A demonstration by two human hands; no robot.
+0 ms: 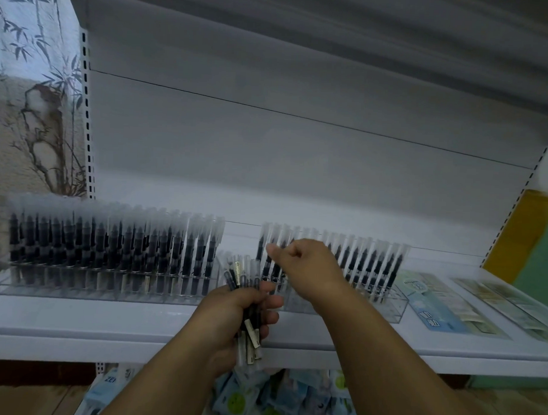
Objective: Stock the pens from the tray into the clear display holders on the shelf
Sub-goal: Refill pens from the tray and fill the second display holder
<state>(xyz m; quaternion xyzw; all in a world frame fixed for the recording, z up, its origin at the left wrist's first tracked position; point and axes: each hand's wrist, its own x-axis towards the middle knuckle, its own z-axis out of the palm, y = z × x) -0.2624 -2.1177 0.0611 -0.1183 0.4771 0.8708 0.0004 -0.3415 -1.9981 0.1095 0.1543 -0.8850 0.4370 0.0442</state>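
Left hand [241, 311] grips a bundle of pens [247, 299] upright as ready supply. Right hand [305, 264], just above it, pinches one pen [272, 254] over the right holder [396, 308], apparently seating it.

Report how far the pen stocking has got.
Done: the left holder looks full of pens. In hand: the left hand grips a bundle of pens; the right hand is at the right holder. Left: that bundle. The tray is out of view.

Dim white metal shelving [138, 330], bamboo-patterned wallpaper [29, 74] at left.
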